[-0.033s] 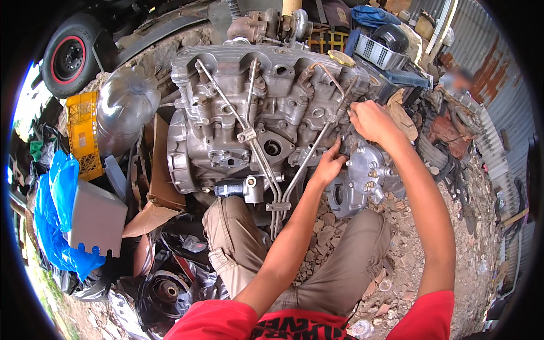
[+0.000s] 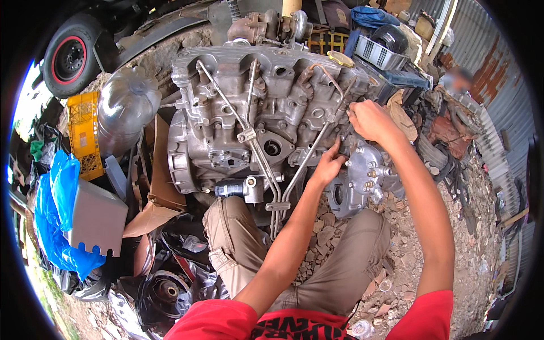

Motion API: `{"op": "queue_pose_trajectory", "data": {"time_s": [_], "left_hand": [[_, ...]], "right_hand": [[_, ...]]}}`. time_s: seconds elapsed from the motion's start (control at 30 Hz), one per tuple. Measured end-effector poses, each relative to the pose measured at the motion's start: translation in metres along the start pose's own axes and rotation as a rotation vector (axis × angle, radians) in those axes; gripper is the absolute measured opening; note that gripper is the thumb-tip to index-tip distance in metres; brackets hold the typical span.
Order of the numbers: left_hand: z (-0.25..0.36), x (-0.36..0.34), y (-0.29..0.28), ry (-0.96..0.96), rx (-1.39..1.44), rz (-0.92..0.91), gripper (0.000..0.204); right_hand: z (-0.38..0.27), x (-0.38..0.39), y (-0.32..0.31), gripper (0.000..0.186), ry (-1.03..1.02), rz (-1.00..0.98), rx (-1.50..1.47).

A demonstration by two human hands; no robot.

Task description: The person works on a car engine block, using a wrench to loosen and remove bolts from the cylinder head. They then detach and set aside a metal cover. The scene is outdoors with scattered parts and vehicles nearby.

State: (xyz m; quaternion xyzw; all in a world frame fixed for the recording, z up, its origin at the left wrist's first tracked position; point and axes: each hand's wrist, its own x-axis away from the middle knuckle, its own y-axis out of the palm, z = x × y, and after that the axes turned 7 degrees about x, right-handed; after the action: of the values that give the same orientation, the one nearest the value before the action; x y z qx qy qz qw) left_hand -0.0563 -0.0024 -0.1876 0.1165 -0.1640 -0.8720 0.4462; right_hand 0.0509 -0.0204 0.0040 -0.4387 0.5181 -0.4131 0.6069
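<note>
A large grey engine block (image 2: 226,136) fills the middle in front of me. My right hand (image 2: 371,121) is at its right end, fingers curled against the metal; whatever they grip is hidden. Just below and to the left is my left hand (image 2: 328,165), its index finger stretched up to the engine's side and touching it, the other fingers partly hidden. Thin metal pipes (image 2: 262,156), joined by clamps, run down across the block's front. Below my right hand, a grey metal housing (image 2: 358,175) with brass-coloured fittings stands at the engine's lower right.
Broken stones (image 2: 323,232) cover the ground around my knees. At the left are a cardboard box (image 2: 156,207), a grey box (image 2: 99,218) with blue plastic, and a yellow crate (image 2: 84,136). A turbocharger (image 2: 272,25) sits behind the engine. Another person (image 2: 457,80) is at the far right.
</note>
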Motion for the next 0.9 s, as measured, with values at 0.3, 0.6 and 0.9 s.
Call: {"op": "queue_pose_trajectory", "data": {"time_s": [0.3,0.6,0.9], "left_hand": [[-0.005,-0.004,-0.012,0.005,-0.054,-0.054,0.076],[-0.009,-0.003,-0.007,0.048,-0.009,-0.019,0.078],[0.017,0.0,-0.002,-0.055,0.183,0.047,0.07]], "right_hand": [[-0.026,0.023,-0.011,0.01,-0.242,-0.218,0.415],[-0.033,0.042,-0.008,0.011,-0.062,-0.224,0.274],[-0.031,0.032,-0.003,0.024,0.148,-0.106,-0.112]]}}
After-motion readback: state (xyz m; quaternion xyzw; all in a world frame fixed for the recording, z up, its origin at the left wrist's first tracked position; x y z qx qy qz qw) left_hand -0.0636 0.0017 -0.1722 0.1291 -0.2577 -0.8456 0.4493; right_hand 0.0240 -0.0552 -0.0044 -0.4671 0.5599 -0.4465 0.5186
